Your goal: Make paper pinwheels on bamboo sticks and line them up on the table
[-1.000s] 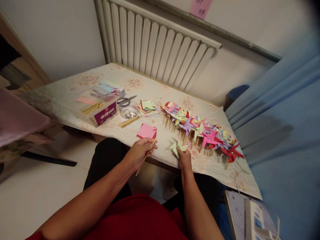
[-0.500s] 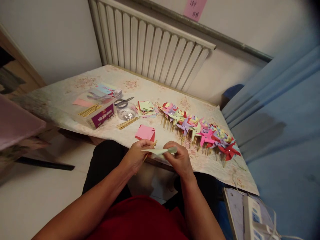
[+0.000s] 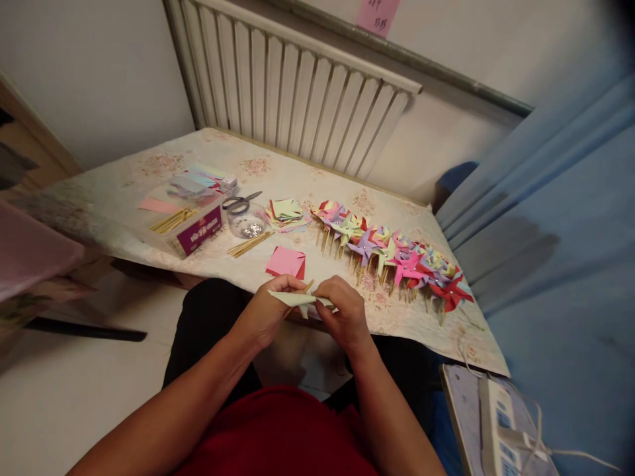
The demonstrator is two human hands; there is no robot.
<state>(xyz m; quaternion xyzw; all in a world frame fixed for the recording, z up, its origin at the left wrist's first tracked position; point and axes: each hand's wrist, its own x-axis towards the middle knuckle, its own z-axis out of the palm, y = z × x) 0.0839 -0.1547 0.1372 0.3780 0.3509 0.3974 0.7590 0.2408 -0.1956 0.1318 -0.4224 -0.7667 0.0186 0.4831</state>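
Observation:
My left hand (image 3: 270, 307) is closed round a thin wooden stick (image 3: 307, 287) just over the table's near edge. My right hand (image 3: 342, 309) pinches a pale green paper pinwheel (image 3: 294, 299), held flat between both hands and touching the stick's tip. Beyond the hands a pink folded paper square (image 3: 286, 262) lies on the cloth. To the right a long row of finished coloured pinwheels (image 3: 391, 254) on sticks lies across the table.
A clear box with sticks and a purple label (image 3: 191, 221), scissors (image 3: 242, 200), a clear dish of shiny pins (image 3: 248, 225), loose sticks (image 3: 251, 243) and cut paper pieces (image 3: 286, 213) sit on the floral tablecloth (image 3: 149, 172). A radiator (image 3: 297, 86) stands behind, a blue curtain (image 3: 560, 218) on the right.
My right hand brought the green pinwheel from the table edge over to my left hand and laid it flat against the stick's tip. The hands are now close together.

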